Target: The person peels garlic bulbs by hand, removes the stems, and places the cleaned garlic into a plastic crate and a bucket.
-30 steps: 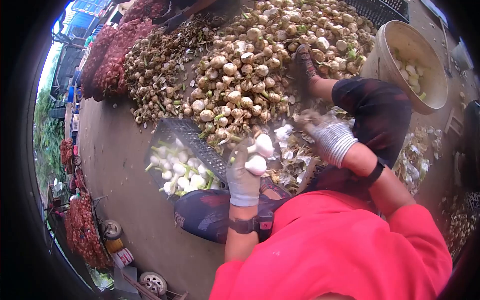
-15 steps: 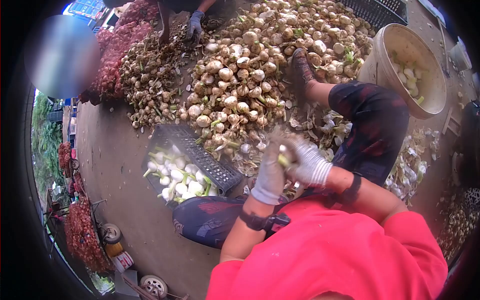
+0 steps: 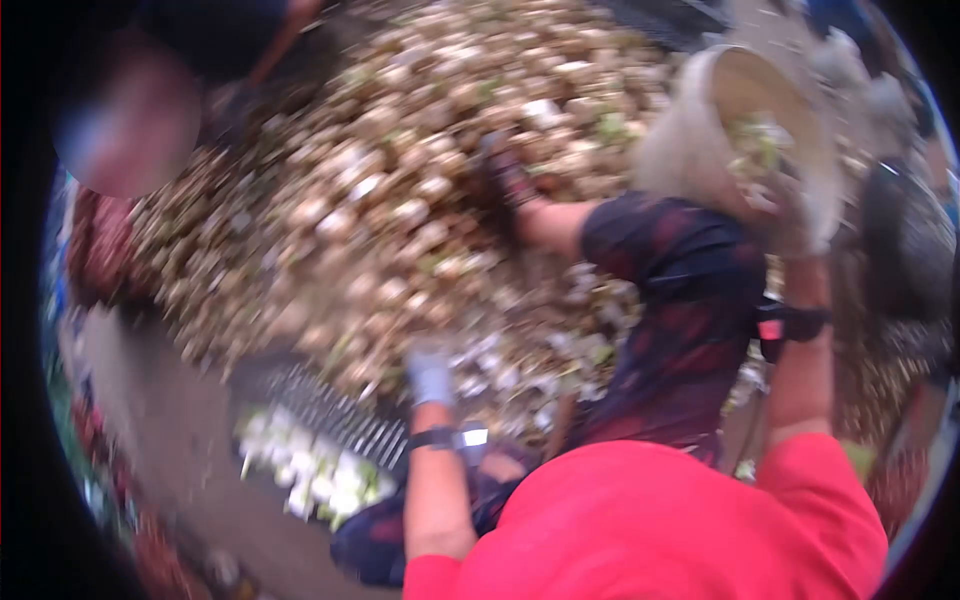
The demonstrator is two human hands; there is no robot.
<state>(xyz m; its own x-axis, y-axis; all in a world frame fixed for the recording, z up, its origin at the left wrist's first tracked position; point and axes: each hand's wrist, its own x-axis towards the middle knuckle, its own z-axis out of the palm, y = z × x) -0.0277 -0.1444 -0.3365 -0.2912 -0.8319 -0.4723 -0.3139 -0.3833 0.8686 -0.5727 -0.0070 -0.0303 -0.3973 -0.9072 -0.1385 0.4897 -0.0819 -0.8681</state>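
My left hand (image 3: 430,372), in a pale glove, is at the near edge of the big heap of garlic bulbs (image 3: 400,215), beside the black crate (image 3: 335,425) of peeled white garlic (image 3: 310,462). Motion smears its fingers. At the right, my right hand (image 3: 790,205) reaches into the mouth of the tilted white bucket (image 3: 690,135). Pale garlic with green stems (image 3: 760,140) shows inside the bucket. The fingers of that hand are blurred, and whether they hold anything is unclear.
My bent leg (image 3: 680,280) lies between the heap and the bucket. Loose white peelings (image 3: 510,370) cover the ground before me. Another person's dark clothing (image 3: 215,35) shows at the upper left, near red net sacks (image 3: 105,235). A dark rounded object (image 3: 905,240) stands at the far right.
My hands have parted from around a garlic bulb. The left went left to the heap's edge, the right went right to the bucket. The view has shifted and blurred.
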